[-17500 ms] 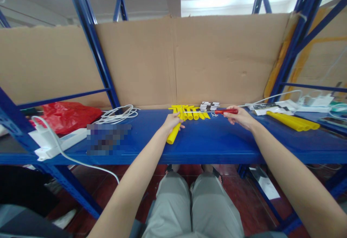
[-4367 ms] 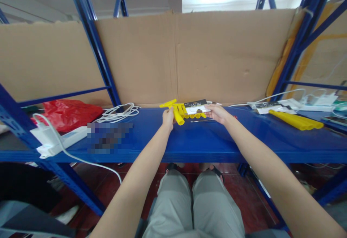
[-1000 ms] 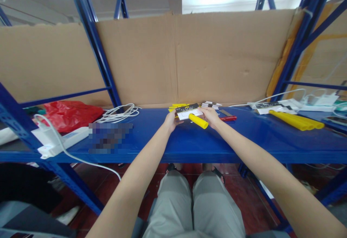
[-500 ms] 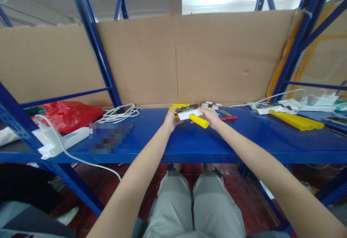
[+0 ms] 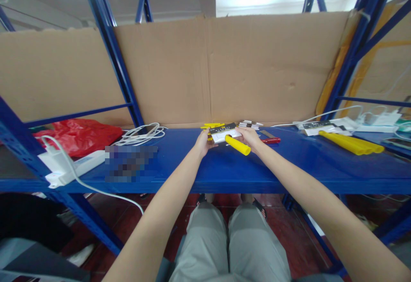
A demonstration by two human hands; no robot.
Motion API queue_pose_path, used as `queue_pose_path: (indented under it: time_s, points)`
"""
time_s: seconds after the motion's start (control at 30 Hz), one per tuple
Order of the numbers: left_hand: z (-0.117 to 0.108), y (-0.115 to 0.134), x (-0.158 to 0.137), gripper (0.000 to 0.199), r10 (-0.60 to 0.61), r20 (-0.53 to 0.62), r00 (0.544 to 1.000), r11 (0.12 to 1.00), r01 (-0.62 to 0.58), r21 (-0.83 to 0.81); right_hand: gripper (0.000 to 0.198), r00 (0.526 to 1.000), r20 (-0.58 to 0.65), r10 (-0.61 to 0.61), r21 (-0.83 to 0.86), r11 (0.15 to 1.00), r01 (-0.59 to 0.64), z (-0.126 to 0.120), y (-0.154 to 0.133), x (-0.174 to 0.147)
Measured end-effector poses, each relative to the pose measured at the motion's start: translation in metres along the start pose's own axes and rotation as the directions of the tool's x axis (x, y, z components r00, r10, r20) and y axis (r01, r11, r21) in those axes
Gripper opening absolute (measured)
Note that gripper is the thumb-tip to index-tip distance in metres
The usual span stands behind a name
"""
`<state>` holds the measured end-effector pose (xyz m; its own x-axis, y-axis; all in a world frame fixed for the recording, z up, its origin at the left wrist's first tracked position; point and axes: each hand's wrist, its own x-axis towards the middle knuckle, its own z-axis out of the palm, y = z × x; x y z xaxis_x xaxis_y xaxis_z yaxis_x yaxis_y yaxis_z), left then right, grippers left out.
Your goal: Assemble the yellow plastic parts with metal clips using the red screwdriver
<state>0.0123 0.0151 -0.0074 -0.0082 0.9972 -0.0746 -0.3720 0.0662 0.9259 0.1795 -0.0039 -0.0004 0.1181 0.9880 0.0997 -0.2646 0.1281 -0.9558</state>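
Both hands hold a yellow-handled tool point(image 5: 238, 145) with a wide, flat black-and-white head; it looks like a scraper. My left hand point(image 5: 202, 143) is closed on the left edge of the head, and my right hand point(image 5: 248, 138) grips its right edge. The handle points toward me and slightly right. Just behind the hands lie small yellow pieces point(image 5: 213, 125) and several small white-and-dark pieces point(image 5: 249, 125). Right of my right hand are a red box cutter-like object point(image 5: 272, 141) and a flat grey-brown strip point(image 5: 268, 134).
Farther right lie several similar yellow-handled tools point(image 5: 351, 143) beside a white power strip point(image 5: 375, 127). On the left are a coiled white cable point(image 5: 143, 134), a red plastic bag point(image 5: 83, 136) and another power strip point(image 5: 85, 165). Cardboard point(image 5: 257, 68) backs the blue shelf point(image 5: 180, 153).
The tool's handle end has swung slightly down and to the right. Both hands keep their places on the head. The red bag at left has shifted a little.
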Motion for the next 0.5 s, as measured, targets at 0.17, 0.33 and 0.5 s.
queue_pose_path:
  time_s: [0.17, 0.33, 0.5]
  points:
    - [0.0012, 0.001, -0.0021, 0.019, -0.031, 0.015, 0.999, 1.0, 0.031, 0.0, 0.02, 1.0, -0.015, 0.0, -0.011, 1.0, 0.0, 0.0002, -0.0001, 0.0011]
    - [0.003, 0.0023, -0.0047, 0.023, -0.04, 0.025, 0.999, 0.999, 0.039, 0.024, 0.023, 0.999, -0.046, -0.015, -0.033, 0.999, 0.013, 0.0013, -0.0011, 0.0]
    - [0.0037, 0.0046, -0.01, 0.021, -0.037, 0.046, 0.998, 0.999, 0.036, 0.022, 0.021, 0.997, -0.074, -0.015, -0.036, 0.999, 0.012, 0.0017, -0.0011, -0.0011]
